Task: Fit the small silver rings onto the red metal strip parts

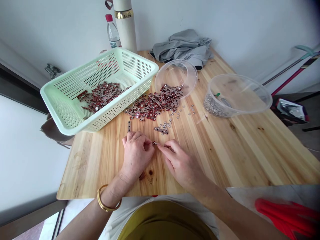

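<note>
My left hand (137, 148) is closed in a pinch low over the wooden table, with a gold bangle on its wrist. A small dark piece, mostly hidden, shows at its fingertips; it resembles the end of a strip. Opposite, my right hand (178, 160) pinches a small silvery piece (155, 143) between thumb and forefinger, meeting the dark one. Just beyond the left fingers lies a narrow strip with round studs (129, 126). Another studded strip (161, 130) lies among loose small metal discs (167, 125). Behind them spreads a pile of dark red strips (155, 103).
A pale green basket (100, 123) with more red strips stands at left. At right, a clear tub (240, 100) contains many small metal pieces. A clear lid (192, 81), grey cloth (182, 46), plastic bottle (113, 31) and white flask (126, 33) are at the back of the table (212, 160).
</note>
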### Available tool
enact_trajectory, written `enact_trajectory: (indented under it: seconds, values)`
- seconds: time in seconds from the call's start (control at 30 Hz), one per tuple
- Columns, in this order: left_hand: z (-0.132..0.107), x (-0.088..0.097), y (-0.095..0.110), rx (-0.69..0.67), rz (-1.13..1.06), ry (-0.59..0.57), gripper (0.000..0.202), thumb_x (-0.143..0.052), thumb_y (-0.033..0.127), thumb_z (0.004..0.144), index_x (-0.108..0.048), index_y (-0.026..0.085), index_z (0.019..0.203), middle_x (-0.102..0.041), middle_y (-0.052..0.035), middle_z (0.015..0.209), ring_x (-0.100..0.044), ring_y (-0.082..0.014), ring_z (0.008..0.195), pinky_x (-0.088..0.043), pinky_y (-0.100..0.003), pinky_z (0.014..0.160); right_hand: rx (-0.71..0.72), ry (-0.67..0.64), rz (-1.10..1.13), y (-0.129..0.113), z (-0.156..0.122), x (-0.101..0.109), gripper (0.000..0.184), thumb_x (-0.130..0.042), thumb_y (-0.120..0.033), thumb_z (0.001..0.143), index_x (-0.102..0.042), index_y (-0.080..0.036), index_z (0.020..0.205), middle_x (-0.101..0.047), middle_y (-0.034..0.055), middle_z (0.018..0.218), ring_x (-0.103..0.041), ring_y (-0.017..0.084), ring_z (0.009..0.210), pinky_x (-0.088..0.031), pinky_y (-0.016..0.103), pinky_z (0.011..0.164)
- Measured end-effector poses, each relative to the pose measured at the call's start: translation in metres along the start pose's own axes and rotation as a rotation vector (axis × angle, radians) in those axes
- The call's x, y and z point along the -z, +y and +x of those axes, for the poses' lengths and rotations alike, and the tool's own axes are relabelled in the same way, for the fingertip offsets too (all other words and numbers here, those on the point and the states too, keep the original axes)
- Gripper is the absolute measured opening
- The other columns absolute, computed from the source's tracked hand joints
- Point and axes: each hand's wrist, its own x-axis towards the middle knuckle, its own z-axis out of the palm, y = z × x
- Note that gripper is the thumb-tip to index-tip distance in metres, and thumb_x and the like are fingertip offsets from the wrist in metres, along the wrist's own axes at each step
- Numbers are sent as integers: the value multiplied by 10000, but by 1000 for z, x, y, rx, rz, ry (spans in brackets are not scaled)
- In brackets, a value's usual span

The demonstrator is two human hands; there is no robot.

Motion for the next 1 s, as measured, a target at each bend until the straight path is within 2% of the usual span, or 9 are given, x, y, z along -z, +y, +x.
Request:
enact_trajectory:
  seconds: [0.13,0.27,0.33,0.4,0.5,0.6,0.7,0.87,1.0]
  values:
    - [-1,-3,1,7,1,-5,130,-597,138,768,-599,201,654,-676,-22,795,-530,-239,892,-328,-392,772,-10,-51,-28,-2,2,1,364,-375,-114,944,-628,-180,1198,-638,89,970,-655,179,743,-540,285,628]
    - [-3,-1,3,-3,5,-7,129,-596,136,767,-602,204,658,-686,-29,801,-540,-248,891,-362,-399,772,-50,-18,126,3,4,4,349,-405,-114,937,-628,-215,1185,-634,74,991,-654,179,824,-549,304,731]
    - [2,14,1,-71,-21,38,116,-596,133,776,-617,213,694,-690,-26,809,-559,-242,886,-395,-407,805,-93,65,244,10,5,9,322,-412,-125,945,-626,-227,1163,-638,66,988,-651,183,886,-543,318,790]
    - [15,43,-7,-199,-38,177,99,-599,147,804,-650,231,787,-700,-20,861,-585,-226,886,-414,-428,882,-150,155,292,18,7,16,288,-430,-157,955,-606,-224,1172,-640,69,980,-646,186,882,-539,325,784]
    - [44,90,-24,-235,93,506,97,-598,203,854,-685,248,853,-705,-44,934,-580,-252,935,-409,-466,926,-184,173,244,29,14,22,214,-498,-203,943,-601,-210,1130,-641,64,941,-634,180,798,-527,323,730]
    - [63,108,-32,-262,179,524,176,-538,202,890,-701,219,953,-700,-79,978,-580,-270,963,-426,-479,922,-128,108,167,35,29,21,102,-527,-178,929,-622,-201,956,-638,48,900,-626,171,781,-502,301,706]
    - [59,84,-21,-330,109,401,234,-526,169,889,-678,169,1067,-688,-109,1056,-600,-258,986,-450,-471,941,-37,25,58,37,44,15,122,-530,-149,925,-631,-194,874,-624,41,899,-621,164,787,-481,285,701]
    - [45,18,-1,-412,-88,26,215,-527,96,868,-696,192,958,-705,-76,977,-621,-220,958,-502,-374,869,20,-73,-94,41,53,11,104,-559,-169,921,-658,-192,897,-627,38,903,-623,163,782,-460,275,676]
    - [54,-4,-4,-351,-196,-108,213,-534,58,827,-693,176,904,-693,-72,935,-632,-199,900,-506,-345,839,30,-137,-212,40,52,15,89,-581,-158,900,-665,-168,873,-645,48,889,-627,174,740,-442,288,621]
